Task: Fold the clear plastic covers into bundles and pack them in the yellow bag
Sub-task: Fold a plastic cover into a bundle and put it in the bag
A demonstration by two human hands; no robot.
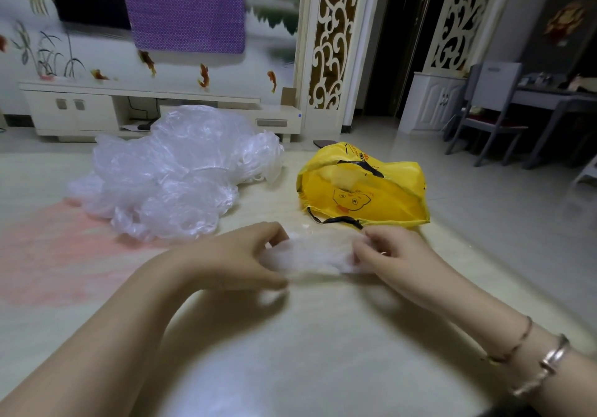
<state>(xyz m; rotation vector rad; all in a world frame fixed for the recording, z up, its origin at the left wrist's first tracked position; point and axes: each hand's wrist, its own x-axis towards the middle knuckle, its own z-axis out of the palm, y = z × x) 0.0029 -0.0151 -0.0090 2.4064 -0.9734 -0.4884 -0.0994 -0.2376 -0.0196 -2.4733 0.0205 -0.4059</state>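
While both hands work low over table (290, 336), clear plastic cover (318, 253) stretches between them, one end in each. Left hand (232, 256) palm down, fingers curled, pinching its end; right hand (392, 252) mirrors, fingertips gripping other end. Cover crumpled, whitish, blurred. Loose pile of covers (174, 174) beyond left hand; yellow bag (365, 190) just beyond right hand, mouth gaping.

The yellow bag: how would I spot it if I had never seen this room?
Find the big heap of clear plastic covers on the pale floor. Right of it, past the hands, lies the yellow bag. It alone is bright yellow, with black handles and a cartoon face.
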